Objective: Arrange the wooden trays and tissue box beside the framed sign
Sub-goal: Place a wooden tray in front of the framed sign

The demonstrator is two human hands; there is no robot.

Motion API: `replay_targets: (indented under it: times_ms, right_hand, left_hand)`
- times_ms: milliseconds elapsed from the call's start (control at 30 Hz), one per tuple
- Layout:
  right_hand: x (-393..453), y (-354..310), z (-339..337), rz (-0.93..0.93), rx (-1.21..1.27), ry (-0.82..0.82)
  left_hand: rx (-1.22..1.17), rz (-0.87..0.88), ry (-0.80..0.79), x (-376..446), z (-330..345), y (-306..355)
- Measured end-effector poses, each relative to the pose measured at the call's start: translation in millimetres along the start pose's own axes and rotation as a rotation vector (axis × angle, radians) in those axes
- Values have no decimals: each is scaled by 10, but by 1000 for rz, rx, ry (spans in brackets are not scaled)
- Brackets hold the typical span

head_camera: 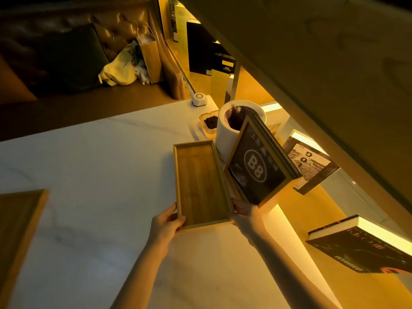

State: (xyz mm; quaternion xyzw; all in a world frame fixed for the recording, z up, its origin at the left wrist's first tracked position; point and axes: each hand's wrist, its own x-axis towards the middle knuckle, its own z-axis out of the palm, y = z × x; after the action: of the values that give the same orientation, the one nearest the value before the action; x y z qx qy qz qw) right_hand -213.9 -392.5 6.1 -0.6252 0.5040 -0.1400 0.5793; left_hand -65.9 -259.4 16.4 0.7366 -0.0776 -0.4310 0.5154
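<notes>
Both hands are pinching a long, shallow, grained wooden tray (200, 184) by its near corners, left hand (166, 224) and right hand (245, 216), lying flat just beside the dark framed sign (256, 168).

2 wooden trays (200, 184) (20, 230), 1 framed sign (256, 166), 2 hands (166, 226) (245, 216), 2 books (312, 166) (365, 246).

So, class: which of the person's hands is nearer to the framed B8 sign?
Right. The right hand grips the wooden tray's near corner just below the framed sign; the left hand holds the opposite corner, farther away.
</notes>
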Motion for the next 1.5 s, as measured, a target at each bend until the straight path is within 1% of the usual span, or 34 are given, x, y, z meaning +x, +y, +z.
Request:
replay_targets:
  times_ms: [167, 233, 300, 367, 400, 500, 600, 667, 767, 900, 1133, 1300, 1367, 1500]
  right_hand:
    - [16, 62, 45, -33, -31, 16]
    - [16, 68, 56, -62, -93, 29]
    - [8, 75, 76, -165, -209, 81]
    - [-2, 91, 111, -255, -343, 147]
    - [-7, 87, 127, -251, -397, 164]
    - [1, 66, 171, -129, -558, 158]
    - [1, 22, 189, -106, -735, 128]
    - [7, -3, 177, -121, -843, 103]
    - [33, -19, 150, -169, -901, 80]
    - [54, -18, 135, -241, -974, 38]
    - [29, -23, 149, -319, -954, -6]
    - [25, -17, 174, -316, -996, -12]
    - [12, -11, 199, -303, -1049, 5]
    - [-74, -4, 252, -310, -1086, 119]
  left_hand:
    - [28, -15, 2, 38, 2, -49]
    - [45, -7, 6, 56, 8, -66]
    - [113, 34, 10, 67, 23, -75]
    - [263, 119, 32, 74, 48, -74]
    - [344, 161, 53, 73, 62, -70]
    - [546, 250, 145, 66, 90, -51]
    - [634, 288, 225, 66, 141, -40]
    - [656, 286, 253, 73, 188, -38]
    - [648, 268, 252, 89, 250, -45]
    - [656, 289, 268, 72, 311, -69]
    - [682, 304, 289, 81, 356, -128]
    - [695, 306, 291, 92, 370, -160]
    - [696, 305, 286, 104, 362, -183]
    - [680, 344, 245, 100, 318, -214]
